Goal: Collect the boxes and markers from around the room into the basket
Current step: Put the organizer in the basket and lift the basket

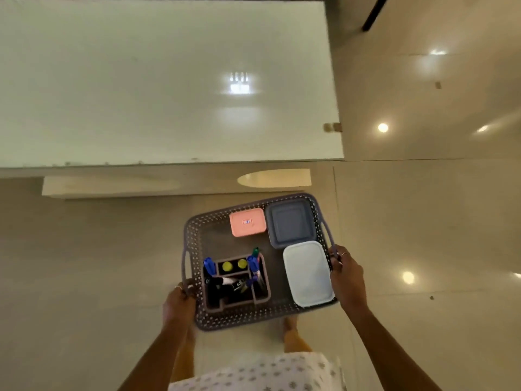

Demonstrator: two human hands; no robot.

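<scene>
A grey perforated basket hangs in front of me above the floor. My left hand grips its left handle and my right hand grips its right handle. Inside lie a pink box, a dark blue box and a pale blue lidded box. A grey organiser at the basket's front left holds blue markers, a green-capped marker and two yellow-topped items.
A large white glossy table spreads ahead, its near edge just beyond the basket. Shiny beige tiled floor lies to the right. A dark table leg stands at top right. My feet show below the basket.
</scene>
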